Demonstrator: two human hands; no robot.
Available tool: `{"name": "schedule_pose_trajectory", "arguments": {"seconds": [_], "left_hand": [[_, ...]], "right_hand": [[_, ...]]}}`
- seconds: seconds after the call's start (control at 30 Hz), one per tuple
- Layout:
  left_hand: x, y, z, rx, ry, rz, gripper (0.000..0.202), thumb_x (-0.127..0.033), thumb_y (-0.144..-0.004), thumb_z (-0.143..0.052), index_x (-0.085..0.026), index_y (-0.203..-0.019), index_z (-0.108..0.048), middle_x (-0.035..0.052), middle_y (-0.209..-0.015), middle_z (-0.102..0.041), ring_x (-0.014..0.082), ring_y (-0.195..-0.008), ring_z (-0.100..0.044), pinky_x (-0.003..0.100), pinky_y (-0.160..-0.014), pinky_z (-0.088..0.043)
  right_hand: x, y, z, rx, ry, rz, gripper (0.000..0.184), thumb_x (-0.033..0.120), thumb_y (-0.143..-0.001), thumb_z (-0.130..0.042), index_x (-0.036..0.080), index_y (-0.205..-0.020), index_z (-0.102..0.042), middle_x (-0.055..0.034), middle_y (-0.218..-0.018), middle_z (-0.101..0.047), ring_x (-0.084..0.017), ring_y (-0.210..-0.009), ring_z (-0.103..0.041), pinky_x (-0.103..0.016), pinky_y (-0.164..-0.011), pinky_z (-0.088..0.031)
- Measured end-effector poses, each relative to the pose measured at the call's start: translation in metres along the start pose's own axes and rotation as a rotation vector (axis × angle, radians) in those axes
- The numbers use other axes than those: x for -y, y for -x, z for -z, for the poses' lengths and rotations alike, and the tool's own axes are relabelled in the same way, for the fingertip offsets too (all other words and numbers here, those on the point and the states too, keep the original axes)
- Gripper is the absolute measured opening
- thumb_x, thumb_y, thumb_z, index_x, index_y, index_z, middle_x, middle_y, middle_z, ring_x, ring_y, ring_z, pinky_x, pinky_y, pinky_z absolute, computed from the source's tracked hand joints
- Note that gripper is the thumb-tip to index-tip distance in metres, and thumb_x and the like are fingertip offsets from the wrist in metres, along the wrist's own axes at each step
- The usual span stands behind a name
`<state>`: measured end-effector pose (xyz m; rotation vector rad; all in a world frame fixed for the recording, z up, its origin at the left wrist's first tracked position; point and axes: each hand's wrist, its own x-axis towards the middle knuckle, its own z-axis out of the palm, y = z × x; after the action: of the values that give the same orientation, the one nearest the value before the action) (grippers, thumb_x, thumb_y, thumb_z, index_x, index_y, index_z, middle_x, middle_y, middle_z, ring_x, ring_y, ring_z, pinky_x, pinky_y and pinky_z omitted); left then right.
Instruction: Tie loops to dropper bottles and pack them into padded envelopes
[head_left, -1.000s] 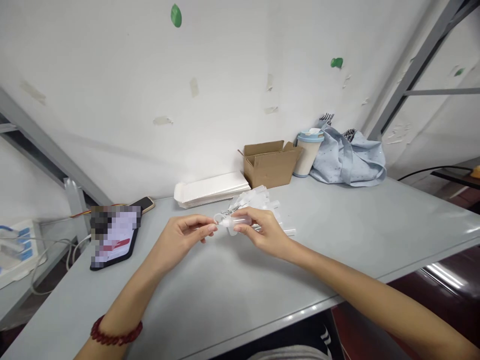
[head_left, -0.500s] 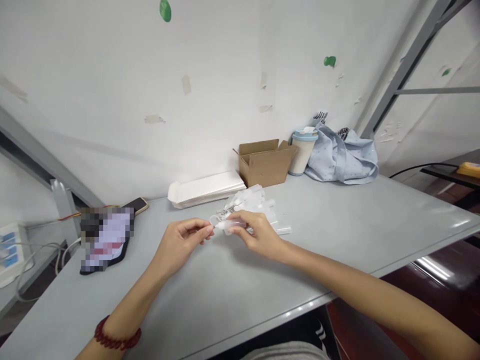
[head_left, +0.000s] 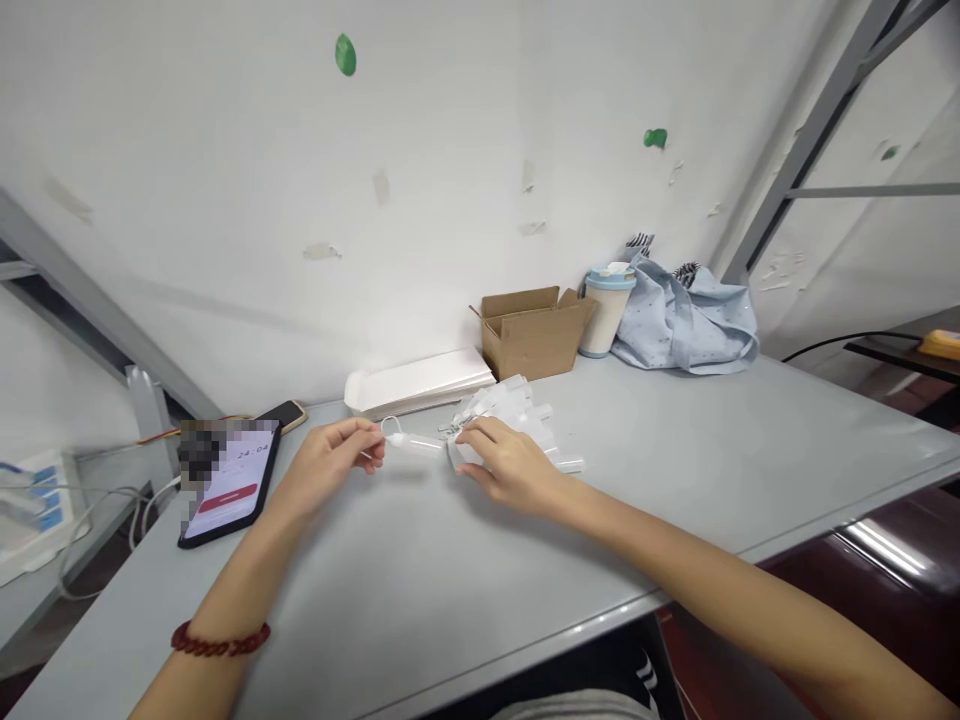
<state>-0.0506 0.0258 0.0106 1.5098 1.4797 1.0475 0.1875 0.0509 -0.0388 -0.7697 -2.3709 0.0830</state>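
My left hand (head_left: 336,458) is closed on the tip end of a small translucent squeeze bottle (head_left: 420,446). The bottle points right and hangs just above the table, with a thin white loop at its cap end. My right hand (head_left: 519,470) has its thumb and fingers apart at the near left edge of a pile of similar translucent bottles (head_left: 514,402). The bottle's far end is close to the right fingertips, apart from them. Part of the pile is hidden behind my right hand.
Behind the pile lie flat white boxes (head_left: 420,382) and an open cardboard box (head_left: 536,340). A lidded cup (head_left: 606,315) and a light blue cloth bag (head_left: 690,325) stand farther right. At left are a lit phone (head_left: 236,485), a second phone (head_left: 289,413) and a power strip (head_left: 37,510).
My left hand has moved left with the bottle, drawing it out of my right hand's grip. The right hand has let go and stays beside the pile. The view has shifted slightly.
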Motion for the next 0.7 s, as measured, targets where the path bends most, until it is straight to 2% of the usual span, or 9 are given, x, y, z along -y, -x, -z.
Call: {"name": "schedule_pose_trajectory", "arguments": {"seconds": [0.17,0.3,0.4,0.53,0.7], "left_hand": [[0.019,-0.011,0.003,0.125,-0.127,0.126,0.027,-0.04,-0.073,-0.057,-0.017,-0.058,-0.055,0.0,-0.059,-0.058,0.0137,-0.055,-0.054,0.027,-0.059,-0.045],[0.03,-0.015,0.0,0.19,-0.174,0.166,0.027,-0.042,-0.071,-0.059,-0.016,-0.062,-0.057,0.0001,-0.055,-0.058,0.0136,-0.05,-0.053,0.026,-0.05,-0.042],[0.036,-0.017,0.0,0.182,-0.22,0.17,0.03,-0.045,-0.07,-0.058,-0.015,-0.069,-0.061,0.0007,-0.059,-0.059,0.0135,-0.05,-0.052,0.024,-0.047,-0.039],[0.036,-0.016,-0.002,0.134,-0.301,0.141,0.034,-0.047,-0.069,-0.057,-0.014,-0.076,-0.064,0.0029,-0.066,-0.063,0.0156,-0.055,-0.055,0.026,-0.05,-0.04],[0.032,-0.012,-0.009,0.094,-0.397,0.077,0.034,-0.048,-0.068,-0.056,-0.017,-0.078,-0.066,0.0028,-0.066,-0.065,0.0209,-0.063,-0.06,0.029,-0.058,-0.043]], "right_hand": [[-0.003,0.0,0.0,0.086,0.131,0.026,0.015,0.018,-0.086,-0.058,0.013,-0.1,-0.055,-0.0129,-0.099,-0.057,-0.023,-0.091,-0.052,-0.036,-0.074,-0.049],[-0.002,0.0,-0.002,0.131,0.203,-0.025,0.022,0.021,-0.086,-0.058,0.01,-0.105,-0.054,-0.0152,-0.101,-0.056,-0.025,-0.089,-0.05,-0.038,-0.074,-0.047],[-0.003,0.0,-0.003,0.165,0.236,-0.072,0.023,0.022,-0.086,-0.057,0.01,-0.105,-0.053,-0.0152,-0.098,-0.057,-0.026,-0.088,-0.049,-0.038,-0.073,-0.045],[-0.004,-0.001,-0.002,0.183,0.263,-0.088,0.013,0.017,-0.088,-0.051,0.012,-0.099,-0.055,-0.0133,-0.093,-0.059,-0.025,-0.085,-0.05,-0.037,-0.071,-0.043],[-0.006,-0.003,0.002,0.103,0.209,-0.103,0.016,0.015,-0.088,-0.048,0.01,-0.101,-0.056,-0.0141,-0.095,-0.06,-0.026,-0.089,-0.051,-0.037,-0.072,-0.043]]}}
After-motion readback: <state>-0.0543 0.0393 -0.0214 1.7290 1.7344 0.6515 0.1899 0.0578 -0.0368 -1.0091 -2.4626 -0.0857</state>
